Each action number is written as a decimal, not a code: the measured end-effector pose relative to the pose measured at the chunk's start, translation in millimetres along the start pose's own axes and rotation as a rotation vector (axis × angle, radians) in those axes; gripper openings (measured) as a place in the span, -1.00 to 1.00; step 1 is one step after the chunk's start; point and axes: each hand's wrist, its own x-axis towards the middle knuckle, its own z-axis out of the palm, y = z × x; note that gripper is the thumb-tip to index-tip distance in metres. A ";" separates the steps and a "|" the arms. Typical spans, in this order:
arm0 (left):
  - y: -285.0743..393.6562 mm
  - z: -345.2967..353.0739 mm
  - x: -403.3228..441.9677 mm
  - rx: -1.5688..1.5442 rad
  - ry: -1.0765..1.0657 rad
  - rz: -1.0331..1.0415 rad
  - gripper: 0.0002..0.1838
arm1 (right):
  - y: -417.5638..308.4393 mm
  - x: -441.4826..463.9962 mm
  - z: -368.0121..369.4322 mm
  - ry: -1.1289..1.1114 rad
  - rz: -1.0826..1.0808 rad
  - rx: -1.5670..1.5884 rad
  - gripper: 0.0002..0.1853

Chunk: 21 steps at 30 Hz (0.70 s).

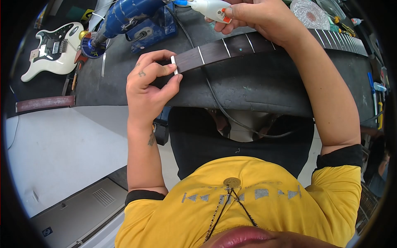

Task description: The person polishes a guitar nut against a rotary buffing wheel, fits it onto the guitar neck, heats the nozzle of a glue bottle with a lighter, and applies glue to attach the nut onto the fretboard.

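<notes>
A dark fretboard [242,46] with metal frets lies across the black bench. At its left end my left hand [151,80] pinches a small white strip [174,65] between thumb and fingers, the strip standing across the board's end. Above the board, my right hand [256,18] is wrapped round a small white glue bottle [209,9] with an orange-marked label and a blue tip. The bottle is tilted with its tip to the left, apart from the strip.
A blue machine [136,18] stands at the back left, beside a white guitar body [53,49]. A black cable [215,97] runs under the fretboard and over the bench edge [264,108]. Pens [374,97] lie at the far right.
</notes>
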 end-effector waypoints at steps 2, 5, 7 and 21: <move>-0.8 0.2 -0.4 0.001 0.000 0.009 -0.71 | 0.6 0.3 -0.3 -0.004 0.002 0.010 -0.70; 3.7 -0.2 -0.1 0.022 -0.007 0.019 -0.71 | 0.4 0.1 0.1 -0.005 -0.009 -0.009 -0.69; 4.0 0.3 0.0 0.017 -0.004 0.028 -0.71 | 4.5 2.3 -3.8 -0.026 -0.022 0.005 -0.69; 0.0 -0.2 -0.8 0.033 -0.002 0.056 -0.74 | 5.3 2.6 -3.5 -0.024 -0.019 -0.003 -0.70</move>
